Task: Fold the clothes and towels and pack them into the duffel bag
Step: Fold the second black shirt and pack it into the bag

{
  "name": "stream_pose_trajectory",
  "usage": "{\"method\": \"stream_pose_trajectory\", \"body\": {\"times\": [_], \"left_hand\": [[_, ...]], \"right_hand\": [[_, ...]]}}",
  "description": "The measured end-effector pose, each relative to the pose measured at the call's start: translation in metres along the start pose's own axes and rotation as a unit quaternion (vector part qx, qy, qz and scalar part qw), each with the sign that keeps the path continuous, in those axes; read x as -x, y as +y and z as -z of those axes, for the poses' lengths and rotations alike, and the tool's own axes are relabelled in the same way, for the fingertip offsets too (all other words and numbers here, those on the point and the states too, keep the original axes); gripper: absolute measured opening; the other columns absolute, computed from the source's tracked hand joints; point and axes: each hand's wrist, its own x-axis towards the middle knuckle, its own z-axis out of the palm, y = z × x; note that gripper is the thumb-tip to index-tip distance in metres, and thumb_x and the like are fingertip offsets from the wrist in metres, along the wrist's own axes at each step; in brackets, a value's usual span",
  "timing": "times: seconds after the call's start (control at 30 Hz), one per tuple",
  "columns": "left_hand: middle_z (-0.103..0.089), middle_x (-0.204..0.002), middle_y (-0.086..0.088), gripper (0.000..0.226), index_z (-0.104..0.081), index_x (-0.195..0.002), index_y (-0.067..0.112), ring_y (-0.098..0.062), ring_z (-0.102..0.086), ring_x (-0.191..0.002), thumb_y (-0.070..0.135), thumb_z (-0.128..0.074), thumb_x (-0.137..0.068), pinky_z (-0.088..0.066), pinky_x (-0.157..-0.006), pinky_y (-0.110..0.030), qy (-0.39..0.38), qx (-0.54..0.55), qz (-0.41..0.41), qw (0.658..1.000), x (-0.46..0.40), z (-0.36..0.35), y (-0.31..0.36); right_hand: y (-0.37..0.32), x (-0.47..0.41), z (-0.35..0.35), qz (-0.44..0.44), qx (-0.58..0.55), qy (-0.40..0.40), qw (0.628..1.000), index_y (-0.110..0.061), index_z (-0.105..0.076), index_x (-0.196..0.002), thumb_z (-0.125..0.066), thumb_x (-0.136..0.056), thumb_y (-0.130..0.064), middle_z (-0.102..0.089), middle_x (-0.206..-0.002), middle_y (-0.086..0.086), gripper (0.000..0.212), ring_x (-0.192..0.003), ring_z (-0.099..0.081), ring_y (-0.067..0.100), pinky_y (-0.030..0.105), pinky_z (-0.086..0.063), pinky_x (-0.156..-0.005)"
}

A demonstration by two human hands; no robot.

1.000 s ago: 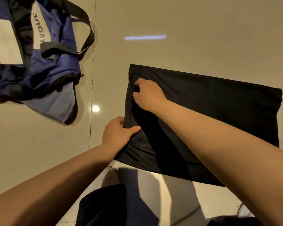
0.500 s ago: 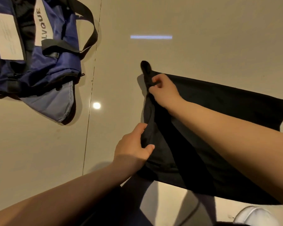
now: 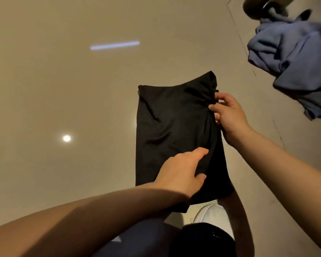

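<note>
We see glossy beige tiled floor [image 3: 63,89] with ceiling-light reflections, white shoe [image 3: 210,214] at bottom edge, dark round object [image 3: 258,6] top right, too blurred to identify.

Black garment [image 3: 174,130]: wide spread a second ago, now folded over into a narrow upright panel | left hand [image 3: 182,172]: gone from the left edge to a grip low on the right edge | right hand [image 3: 228,114]: carried its pinch across to the upper right edge | duffel bag out of view | blue cloth heap [image 3: 295,58] now in view top right
</note>
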Motion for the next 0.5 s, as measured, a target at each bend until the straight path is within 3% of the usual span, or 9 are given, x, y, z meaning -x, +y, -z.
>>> {"method": "stream_pose_trajectory", "body": {"times": [0.07, 0.13, 0.23, 0.3, 0.37, 0.43, 0.5], "left_hand": [[-0.061, -0.124, 0.003, 0.061, -0.038, -0.142, 0.032, -0.016, -0.058, -0.111, 0.034, -0.065, -0.088, -0.047, -0.093, -0.034, -0.041, 0.035, -0.009, 0.998, -0.015, -0.011, 0.012], [-0.061, -0.116, 0.007, 0.058, -0.045, -0.138, 0.032, -0.011, -0.059, -0.1, 0.04, -0.068, -0.085, -0.048, -0.09, -0.033, -0.054, 0.039, -0.028, 0.997, -0.027, -0.012, 0.013], [-0.062, -0.108, 0.002, 0.036, -0.062, -0.12, 0.021, -0.013, -0.059, -0.098, 0.034, -0.068, -0.087, -0.044, -0.091, -0.027, 0.092, -0.003, -0.032, 0.995, -0.059, 0.011, -0.015], [-0.061, -0.108, -0.003, 0.029, -0.064, -0.115, 0.017, -0.018, -0.059, -0.1, 0.029, -0.065, -0.089, -0.041, -0.089, -0.023, 0.202, -0.028, 0.029, 0.979, -0.084, 0.045, -0.048], [-0.06, -0.117, -0.012, 0.036, -0.06, -0.123, 0.016, -0.025, -0.06, -0.105, 0.03, -0.06, -0.09, -0.045, -0.093, -0.03, 0.27, -0.027, 0.104, 0.957, -0.103, 0.082, -0.079], [-0.056, -0.126, -0.017, 0.043, -0.052, -0.133, 0.017, -0.029, -0.058, -0.11, 0.03, -0.058, -0.093, -0.045, -0.097, -0.038, 0.27, -0.007, 0.155, 0.95, -0.114, 0.108, -0.097], [-0.055, -0.128, -0.019, 0.046, -0.048, -0.138, 0.015, -0.031, -0.055, -0.115, 0.027, -0.058, -0.095, -0.043, -0.098, -0.04, 0.224, -0.005, 0.163, 0.961, -0.122, 0.118, -0.103]], "right_hand": [[0.01, -0.012, 0.024, -0.038, -0.001, 0.012, 0.999, -0.02, -0.056, -0.115, -0.048, -0.093, -0.002, -0.061, -0.096, 0.002, 0.029, -0.064, -0.055, 0.011, 0.016, -0.043, -0.045], [0.023, -0.023, 0.037, -0.098, 0.01, -0.01, 0.995, -0.02, -0.052, -0.12, -0.049, -0.095, -0.005, -0.061, -0.102, 0.003, 0.03, -0.069, -0.057, 0.013, 0.018, -0.046, -0.048], [0.039, -0.035, 0.049, -0.143, -0.007, -0.017, 0.989, -0.019, -0.052, -0.119, -0.054, -0.095, -0.013, -0.059, -0.109, 0.007, 0.025, -0.081, -0.057, 0.016, 0.032, -0.047, -0.071], [0.041, -0.04, 0.052, -0.129, -0.006, -0.024, 0.991, -0.018, -0.053, -0.115, -0.059, -0.094, -0.019, -0.058, -0.103, 0.004, 0.022, -0.082, -0.057, 0.016, 0.037, -0.05, -0.08], [0.039, -0.044, 0.052, -0.099, 0.034, -0.034, 0.994, -0.016, -0.054, -0.118, -0.065, -0.09, -0.023, -0.059, -0.1, 0.0, 0.03, -0.085, -0.061, 0.016, 0.037, -0.052, -0.086], [0.037, -0.049, 0.049, -0.078, 0.069, -0.019, 0.994, -0.015, -0.054, -0.122, -0.071, -0.086, -0.027, -0.062, -0.103, 0.001, 0.042, -0.092, -0.064, 0.02, 0.039, -0.051, -0.09], [0.035, -0.055, 0.044, -0.068, 0.078, 0.002, 0.995, -0.016, -0.054, -0.117, -0.072, -0.084, -0.027, -0.063, -0.098, -0.001, 0.04, -0.095, -0.065, 0.022, 0.04, -0.053, -0.089]]}}
